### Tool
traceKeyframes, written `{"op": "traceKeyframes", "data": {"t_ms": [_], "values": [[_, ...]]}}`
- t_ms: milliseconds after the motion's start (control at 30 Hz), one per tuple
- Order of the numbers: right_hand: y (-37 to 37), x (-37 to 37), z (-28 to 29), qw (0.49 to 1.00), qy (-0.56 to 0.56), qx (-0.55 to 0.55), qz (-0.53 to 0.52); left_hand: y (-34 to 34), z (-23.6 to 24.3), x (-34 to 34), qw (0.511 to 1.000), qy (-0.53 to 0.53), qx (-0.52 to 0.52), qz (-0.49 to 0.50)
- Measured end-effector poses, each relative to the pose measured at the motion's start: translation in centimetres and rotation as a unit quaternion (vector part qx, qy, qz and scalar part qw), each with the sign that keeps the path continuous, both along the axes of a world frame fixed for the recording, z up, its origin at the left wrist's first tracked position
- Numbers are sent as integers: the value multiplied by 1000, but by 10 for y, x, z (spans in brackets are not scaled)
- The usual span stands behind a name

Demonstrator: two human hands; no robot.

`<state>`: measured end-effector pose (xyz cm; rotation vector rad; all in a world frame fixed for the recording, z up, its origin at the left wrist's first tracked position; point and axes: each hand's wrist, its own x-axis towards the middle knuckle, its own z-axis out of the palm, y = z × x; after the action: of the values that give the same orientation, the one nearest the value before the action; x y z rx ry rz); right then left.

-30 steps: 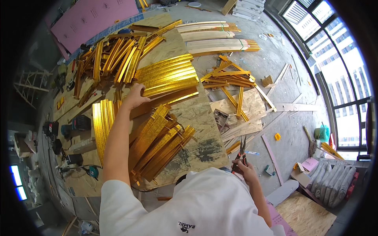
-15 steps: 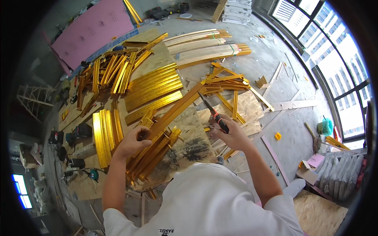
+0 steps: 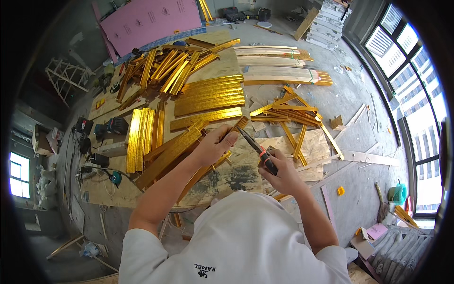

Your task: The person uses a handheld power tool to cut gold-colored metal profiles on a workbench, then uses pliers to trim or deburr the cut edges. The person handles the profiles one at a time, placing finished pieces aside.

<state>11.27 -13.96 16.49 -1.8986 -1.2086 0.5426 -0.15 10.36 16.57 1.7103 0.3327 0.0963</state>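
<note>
My left hand grips a long gold moulding strip near its right end, holding it slanted above the plywood worktop. My right hand is closed on pliers with red and black handles. The jaws of the pliers point up and left, touching the strip's end just beside my left fingers. More gold strips lie under my left forearm on the board.
Rows of gold strips cover the far part of the board. A loose heap of gold offcuts lies to the right. Power tools sit at the left edge. Pale wooden slats and a pink foam sheet lie beyond.
My left hand lifted one gold strip from the pile and slid up toward its end. My right hand rose from low beside me and brought the pliers to that end.
</note>
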Motion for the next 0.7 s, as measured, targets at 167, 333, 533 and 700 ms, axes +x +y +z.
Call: {"op": "traceKeyframes", "data": {"t_ms": [167, 333, 533, 700], "values": [[-6, 6, -1, 999, -8, -23, 28, -3, 2, -1, 991, 14, 131, 12], [-6, 7, -3, 997, 22, -29, 74, -3, 7, -5, 993, 45, 112, 12], [-4, 7, 0, 992, 58, -49, 104, 3, -3, -11, 996, 21, 84, -12], [-4, 4, -6, 994, 47, -25, 93, -1, 4, -12, 994, 45, 97, -9]]}}
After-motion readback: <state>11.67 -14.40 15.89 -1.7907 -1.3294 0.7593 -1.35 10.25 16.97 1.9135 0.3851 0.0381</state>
